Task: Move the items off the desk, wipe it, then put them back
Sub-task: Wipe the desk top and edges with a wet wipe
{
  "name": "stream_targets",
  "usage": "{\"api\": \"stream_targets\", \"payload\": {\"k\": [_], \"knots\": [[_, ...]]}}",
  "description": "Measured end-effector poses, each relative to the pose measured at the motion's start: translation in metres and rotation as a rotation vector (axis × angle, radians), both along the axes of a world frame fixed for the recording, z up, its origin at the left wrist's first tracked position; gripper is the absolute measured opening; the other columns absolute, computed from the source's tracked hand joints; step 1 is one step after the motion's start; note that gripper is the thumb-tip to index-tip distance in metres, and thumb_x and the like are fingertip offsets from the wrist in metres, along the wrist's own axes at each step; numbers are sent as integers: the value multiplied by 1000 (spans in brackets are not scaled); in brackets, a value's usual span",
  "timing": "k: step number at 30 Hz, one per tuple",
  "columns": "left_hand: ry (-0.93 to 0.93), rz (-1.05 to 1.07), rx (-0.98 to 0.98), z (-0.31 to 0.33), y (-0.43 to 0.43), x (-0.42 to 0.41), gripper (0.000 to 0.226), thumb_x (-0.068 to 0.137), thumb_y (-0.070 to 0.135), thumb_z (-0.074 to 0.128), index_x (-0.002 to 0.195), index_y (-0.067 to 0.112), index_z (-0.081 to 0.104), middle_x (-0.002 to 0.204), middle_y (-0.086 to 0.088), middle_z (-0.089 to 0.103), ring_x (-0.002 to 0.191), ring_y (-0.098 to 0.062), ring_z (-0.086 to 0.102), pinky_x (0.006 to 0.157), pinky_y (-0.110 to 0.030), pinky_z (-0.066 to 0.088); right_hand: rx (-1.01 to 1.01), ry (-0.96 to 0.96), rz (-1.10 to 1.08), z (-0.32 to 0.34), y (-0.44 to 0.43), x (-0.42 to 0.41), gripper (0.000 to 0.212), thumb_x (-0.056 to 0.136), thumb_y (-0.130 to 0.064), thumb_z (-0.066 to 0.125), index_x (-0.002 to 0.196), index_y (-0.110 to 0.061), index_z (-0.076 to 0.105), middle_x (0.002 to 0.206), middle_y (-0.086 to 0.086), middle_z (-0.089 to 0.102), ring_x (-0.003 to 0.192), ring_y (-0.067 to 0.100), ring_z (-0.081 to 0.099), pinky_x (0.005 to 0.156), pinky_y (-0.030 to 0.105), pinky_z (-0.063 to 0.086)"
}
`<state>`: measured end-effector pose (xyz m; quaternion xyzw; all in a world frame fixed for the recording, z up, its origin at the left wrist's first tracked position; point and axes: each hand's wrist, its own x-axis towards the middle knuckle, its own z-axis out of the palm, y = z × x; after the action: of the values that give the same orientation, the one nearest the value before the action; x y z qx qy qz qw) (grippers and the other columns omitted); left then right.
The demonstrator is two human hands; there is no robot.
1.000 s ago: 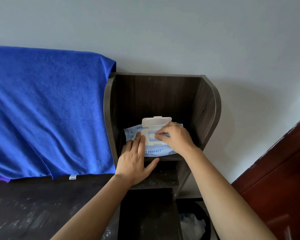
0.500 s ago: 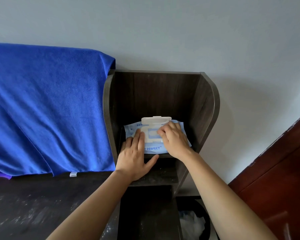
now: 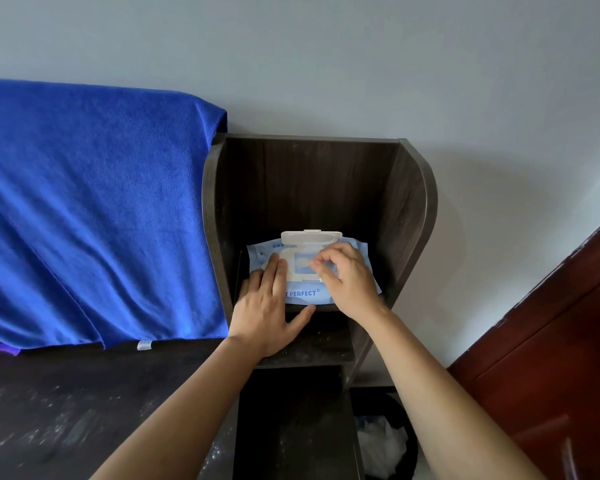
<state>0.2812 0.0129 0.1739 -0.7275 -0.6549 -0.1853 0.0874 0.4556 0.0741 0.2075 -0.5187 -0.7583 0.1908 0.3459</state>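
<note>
My left hand (image 3: 264, 306) flat pins the soft, floppy wipes pack (image 3: 302, 293); right hand (image 3: 349, 275) pinches its stiff opening

The shelf (image 3: 413, 209) has walls left, right and behind. Its front is open. A pack (image 3: 302, 293) fills its floor.

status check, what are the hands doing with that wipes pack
Left hand flat on wipes pack, pressing it to the shelf. Right hand pinching at its opening, lid up. Nothing blocking.
</note>
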Motion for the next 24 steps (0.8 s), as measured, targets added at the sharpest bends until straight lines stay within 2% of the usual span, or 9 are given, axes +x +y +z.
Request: {"api": "stream_targets", "payload": {"k": [3,5,9,11,16,21,24], "knots": [[-6,-3,3,1,1,1,93,85,74,39,148,6,31,153,-15,38,123,-33,48,100,-46,43,3,3,0,1,-2,-2,24,100,-37,58,107,-14,64,117,-3,54,110,12,52,81,14,42],[-7,-1,4,1,1,1,93,85,74,38,149,7,31,153,-14,38,122,-33,48,100,-46,43,-41,61,0,6,-5,-2,23,102,-35,56,108,-13,62,114,-4,52,108,12,53,82,15,43],[-14,2,-26,1,1,0,93,85,76,35,152,12,24,157,-11,32,127,-32,44,104,-46,40,-143,322,2,21,-15,6,21,103,-36,52,103,-16,59,108,-8,55,103,11,58,81,19,49],[-11,6,-47,1,2,0,93,85,77,31,153,14,18,159,-10,28,131,-31,39,108,-46,36,-161,430,2,31,-22,8,18,103,-38,51,99,-22,59,106,-15,55,101,7,59,77,16,51],[-26,17,-58,0,3,1,88,88,75,23,154,18,14,160,-7,24,134,-28,35,110,-46,34,-92,470,54,52,-30,3,16,103,-37,52,98,-23,58,112,-11,54,98,-4,56,75,10,48],[-37,18,-67,-1,3,1,86,89,75,24,153,19,12,160,-6,23,134,-28,34,111,-46,33,-47,544,52,66,-33,5,20,103,-34,54,99,-17,63,110,-9,57,97,0,58,81,15,49],[-42,15,-59,-1,3,1,85,90,74,27,153,18,16,160,-7,26,134,-29,35,110,-47,34,-10,639,54,81,-37,4,16,100,-39,55,94,-27,64,108,-8,58,96,3,60,82,18,50]]}}
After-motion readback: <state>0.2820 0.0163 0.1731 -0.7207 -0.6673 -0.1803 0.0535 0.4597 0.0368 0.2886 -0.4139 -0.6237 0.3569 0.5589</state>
